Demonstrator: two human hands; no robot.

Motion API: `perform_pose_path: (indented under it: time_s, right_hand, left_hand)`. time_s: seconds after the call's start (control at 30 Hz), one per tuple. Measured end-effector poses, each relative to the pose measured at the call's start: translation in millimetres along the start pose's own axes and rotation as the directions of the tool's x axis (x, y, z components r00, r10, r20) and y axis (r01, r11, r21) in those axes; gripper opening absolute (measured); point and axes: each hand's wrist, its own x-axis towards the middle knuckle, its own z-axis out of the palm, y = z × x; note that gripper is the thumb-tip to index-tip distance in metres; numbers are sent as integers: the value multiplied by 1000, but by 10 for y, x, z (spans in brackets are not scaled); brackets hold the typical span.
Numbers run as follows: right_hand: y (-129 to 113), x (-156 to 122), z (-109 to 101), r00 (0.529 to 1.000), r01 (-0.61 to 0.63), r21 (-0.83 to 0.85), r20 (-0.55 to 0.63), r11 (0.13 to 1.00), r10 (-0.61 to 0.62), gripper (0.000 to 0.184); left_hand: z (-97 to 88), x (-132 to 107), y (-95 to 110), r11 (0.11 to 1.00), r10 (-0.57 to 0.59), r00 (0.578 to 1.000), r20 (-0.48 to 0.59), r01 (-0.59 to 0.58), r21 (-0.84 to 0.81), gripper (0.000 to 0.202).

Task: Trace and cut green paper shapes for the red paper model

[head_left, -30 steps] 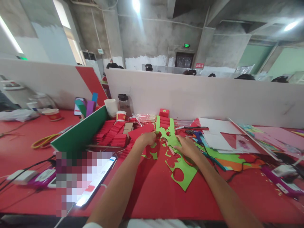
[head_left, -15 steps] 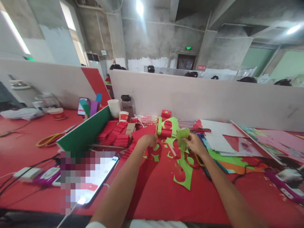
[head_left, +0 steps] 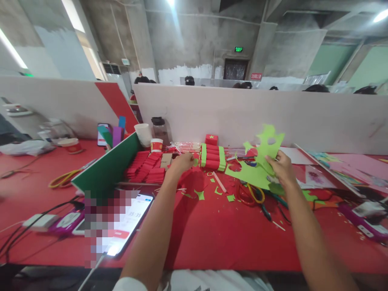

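Note:
My right hand (head_left: pixel 282 166) is closed on cut-out green paper (head_left: pixel 257 171), a ragged sheet with round holes, raised above the right side of the table. My left hand (head_left: pixel 183 165) is pinched closed near the middle; what its fingers hold, if anything, I cannot make out. A small green piece (head_left: pixel 195 162) shows by its fingertips, and red paper (head_left: pixel 194 178) lies just below. Right of this hand sits a bundle of red paper rolls (head_left: pixel 213 157) with two green bands. Green scraps (head_left: pixel 199 195) and a pale pink strip (head_left: pixel 219 182) lie in front.
Scissors with yellow handles (head_left: pixel 257 195) and red loops (head_left: pixel 244 195) lie below the green paper. Stacked red strips (head_left: pixel 144 165) stand beside a green board (head_left: pixel 112 163). A lit phone (head_left: pixel 133 220) lies front left. Cups (head_left: pixel 157 144) and a bottle (head_left: pixel 159 129) stand behind.
My right hand has lifted the green paper off the table and carried it right, uncovering the bundle and scissors. My left hand has shifted slightly up and left in view.

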Motion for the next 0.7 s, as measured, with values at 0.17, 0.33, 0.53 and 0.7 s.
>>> perform_pose_path:
  time_s: [0.17,0.33,0.53,0.7]
  right_hand:
    - [285,71,-359,991,67,-572,135,818,14,42]
    - [-27,-9,-182,966,225,-606,36,763,-257,46]
    - [-734,-586,700,873,118,11,476,993,-109,34]
    - [-830,-955,1143,818,-47,95,575,994,-17,27]
  left_hand:
    - [-22,-23,-85,995,-64,997,-53,60,-78,16]
    - [-51,-13,-86,976,20,999,-32,-27,-218,16]
    - [-74,-68,212,788,459,878,137,-331,-519,27]
    - [-14,-119,418,743,587,778,223,-407,-532,29]
